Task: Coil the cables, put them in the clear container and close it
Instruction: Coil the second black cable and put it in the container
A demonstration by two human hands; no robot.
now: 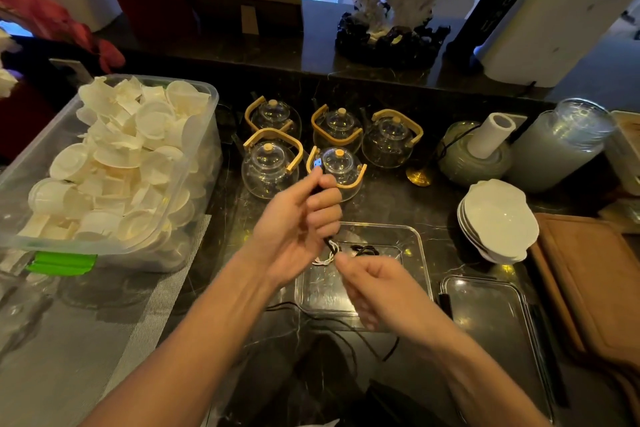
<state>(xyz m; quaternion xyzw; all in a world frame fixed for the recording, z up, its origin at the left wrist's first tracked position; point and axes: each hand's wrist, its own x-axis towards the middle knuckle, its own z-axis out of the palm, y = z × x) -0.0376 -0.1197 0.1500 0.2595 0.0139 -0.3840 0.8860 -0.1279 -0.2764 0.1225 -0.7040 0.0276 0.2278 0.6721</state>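
My left hand (304, 215) is raised above the clear container (420, 253) and grips a black cable with a blue plug end (317, 164) sticking up from the fist. The black cable (349, 336) trails down past the container's near edge onto the dark counter. My right hand (377, 288) hovers over the container with fingers curled, pinching the cable near its fingertips. Inside the container lie a coiled white cable (325, 258) and a coiled black cable (363, 249). The clear lid (485, 319) lies flat to the right of the container.
A big plastic tub (194, 184) full of white cups stands at the left. Several glass teapots (270, 166) with wooden handles stand behind the container. Stacked white bowls (498, 218), a paper roll (491, 135) and a wooden board (595, 281) are at the right.
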